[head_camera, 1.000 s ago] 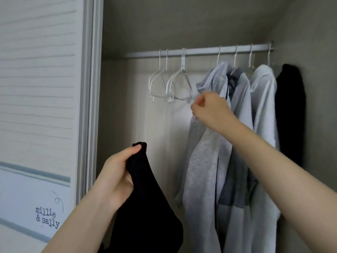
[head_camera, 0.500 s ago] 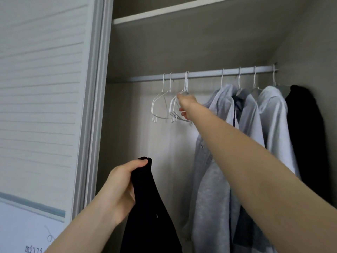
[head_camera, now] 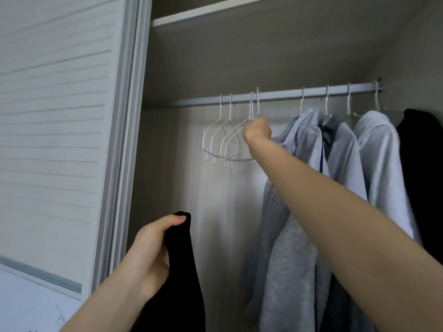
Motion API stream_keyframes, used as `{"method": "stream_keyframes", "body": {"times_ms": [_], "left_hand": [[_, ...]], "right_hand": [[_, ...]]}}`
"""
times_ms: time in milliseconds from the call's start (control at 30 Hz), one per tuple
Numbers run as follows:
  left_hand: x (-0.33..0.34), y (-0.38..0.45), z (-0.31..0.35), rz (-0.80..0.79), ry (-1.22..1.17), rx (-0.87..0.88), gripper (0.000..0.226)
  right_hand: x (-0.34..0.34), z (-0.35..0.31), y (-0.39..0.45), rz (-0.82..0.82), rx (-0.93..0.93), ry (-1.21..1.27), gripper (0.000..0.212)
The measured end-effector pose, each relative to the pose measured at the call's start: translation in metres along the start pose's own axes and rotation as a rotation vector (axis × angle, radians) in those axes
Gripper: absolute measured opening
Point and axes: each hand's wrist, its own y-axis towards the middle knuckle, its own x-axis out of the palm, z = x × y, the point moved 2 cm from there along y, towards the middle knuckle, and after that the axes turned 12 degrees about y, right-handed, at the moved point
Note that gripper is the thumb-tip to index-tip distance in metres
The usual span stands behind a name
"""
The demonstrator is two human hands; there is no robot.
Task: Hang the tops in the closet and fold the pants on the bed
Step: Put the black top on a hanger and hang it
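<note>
My left hand [head_camera: 153,250] grips a black top [head_camera: 179,283] by its upper edge, low in front of the open closet; the cloth hangs down out of view. My right hand [head_camera: 257,131] is raised to the closet rod [head_camera: 282,94] and is closed around the neck of a white wire hanger [head_camera: 239,149]. That hanger's hook sits slightly above the rod. Several other empty white hangers [head_camera: 213,140] hang just left of it.
To the right on the rod hang grey hoodies [head_camera: 304,144], a pale top [head_camera: 378,149] and a black garment [head_camera: 422,164]. A shelf [head_camera: 215,10] runs above. The sliding closet door [head_camera: 60,116] stands at the left.
My right hand has reached up from the grey hoodie to the empty hangers and closed on one, lifting its hook off the rod. The left hand keeps its hold on the black top.
</note>
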Motion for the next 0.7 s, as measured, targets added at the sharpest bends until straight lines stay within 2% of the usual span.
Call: {"method": "stream_keyframes", "body": {"times_ms": [167, 300, 400, 600, 633, 700], "left_hand": [[0.002, 0.007, -0.007, 0.029, 0.003, -0.021, 0.016], [0.0, 0.004, -0.01, 0.033, 0.02, -0.039, 0.031], [-0.001, 0.0, -0.013, 0.044, 0.039, -0.047, 0.037], [-0.005, -0.008, -0.028, 0.042, 0.046, -0.084, 0.034], [-0.004, -0.008, -0.032, 0.05, 0.041, -0.09, 0.033], [-0.001, -0.01, -0.038, 0.052, 0.031, -0.099, 0.029]], "right_hand": [[-0.021, -0.002, -0.016, 0.016, -0.037, -0.011, 0.032], [-0.048, 0.005, -0.062, 0.071, -0.142, 0.172, 0.025], [-0.073, 0.024, -0.111, 0.033, -0.239, 0.289, 0.016], [-0.118, 0.08, -0.212, -0.085, -0.317, 0.423, 0.013], [-0.124, 0.088, -0.225, -0.113, -0.315, 0.424, 0.019], [-0.129, 0.101, -0.238, -0.198, -0.242, 0.453, 0.047]]}}
